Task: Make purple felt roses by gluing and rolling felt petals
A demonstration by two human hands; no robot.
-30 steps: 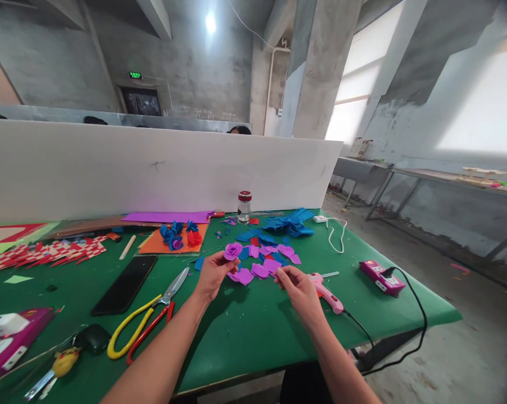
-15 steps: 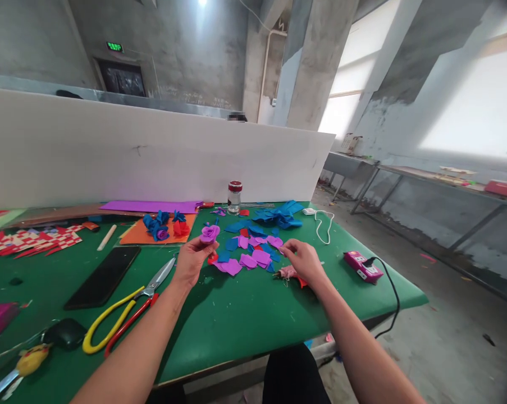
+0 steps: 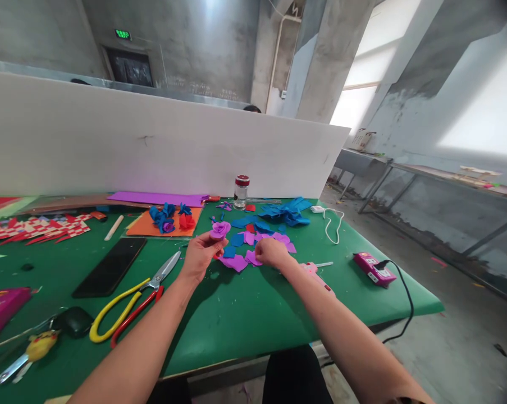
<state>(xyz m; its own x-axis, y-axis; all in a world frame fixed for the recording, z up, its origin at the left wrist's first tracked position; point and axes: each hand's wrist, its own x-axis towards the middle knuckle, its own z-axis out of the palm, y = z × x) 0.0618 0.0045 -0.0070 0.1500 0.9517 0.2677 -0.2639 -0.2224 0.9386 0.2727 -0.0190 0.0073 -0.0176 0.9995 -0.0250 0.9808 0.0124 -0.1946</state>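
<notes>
My left hand (image 3: 200,256) holds up a small purple foam rose (image 3: 220,229) by pinching it from below. My right hand (image 3: 270,252) rests, fingers curled, on a scatter of purple cut petals (image 3: 253,251) and blue cut petals (image 3: 241,223) on the green table (image 3: 245,320); what its fingers hold is hidden. A pink glue gun (image 3: 316,275) lies just right of my right wrist.
Yellow and red scissors (image 3: 131,303) and a black phone (image 3: 110,274) lie to the left. Finished blue and red flowers (image 3: 169,217) sit on an orange sheet. A small glass jar (image 3: 241,192) stands by the white partition (image 3: 152,151). A pink power strip (image 3: 373,268) lies at right.
My right hand has moved left from beside the glue gun onto the purple petals, closer to my left hand. The rose stays held up in my left hand.
</notes>
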